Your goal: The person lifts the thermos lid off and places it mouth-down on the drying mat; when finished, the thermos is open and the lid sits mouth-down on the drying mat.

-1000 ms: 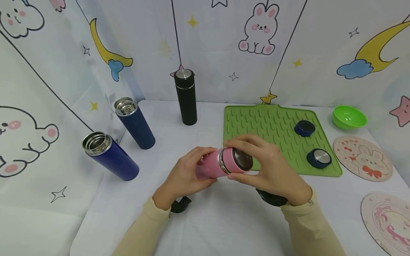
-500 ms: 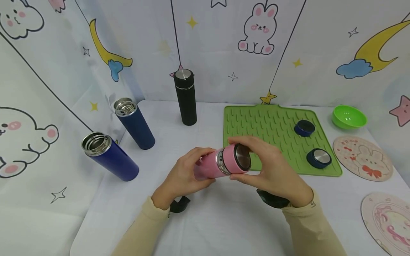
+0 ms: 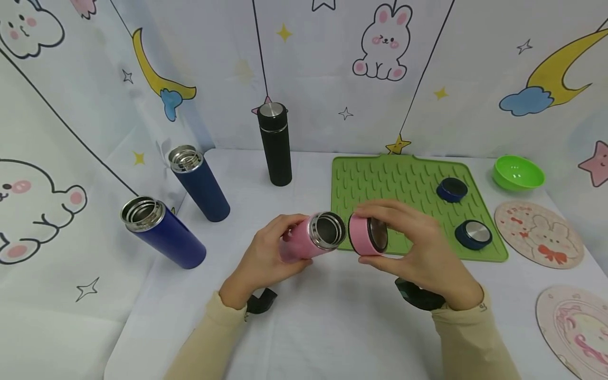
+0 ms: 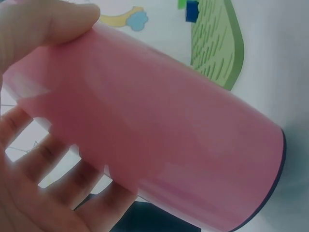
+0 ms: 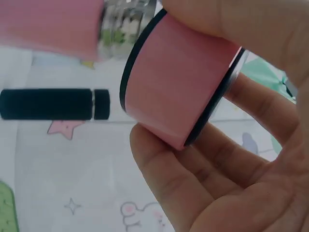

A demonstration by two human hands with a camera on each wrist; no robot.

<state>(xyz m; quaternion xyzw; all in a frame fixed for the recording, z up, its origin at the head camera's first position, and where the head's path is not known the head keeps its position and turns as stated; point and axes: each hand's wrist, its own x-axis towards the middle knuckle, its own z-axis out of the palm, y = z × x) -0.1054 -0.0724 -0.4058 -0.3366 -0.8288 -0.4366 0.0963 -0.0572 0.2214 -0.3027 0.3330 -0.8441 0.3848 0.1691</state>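
Note:
My left hand [image 3: 268, 250] grips a pink thermos bottle [image 3: 301, 240] by its body, tilted so that its bare steel mouth [image 3: 328, 230] faces right and up. In the left wrist view the thumb lies over the pink body [image 4: 164, 116] and the fingers pass beneath it. Just right of the mouth, my right hand [image 3: 418, 248] pinches the pink lid [image 3: 363, 236] between thumb and fingers. A narrow gap parts lid and bottle. The right wrist view shows the lid [image 5: 169, 77] held by its sides, with the steel neck [image 5: 125, 31] beside it.
Two lidless blue thermoses [image 3: 166, 232] [image 3: 201, 184] stand at the left. A black lidded thermos [image 3: 275, 145] is at the back. On the green mat [image 3: 380, 184] lie two dark blue lids [image 3: 452, 190] [image 3: 473, 235]. A green bowl [image 3: 518, 173] and two round mats [image 3: 539, 235] [image 3: 577, 327] are at the right.
The pink lid has come off the bottle and moved right with my right hand. The bottle's mouth now shows, and my left hand has shifted slightly left.

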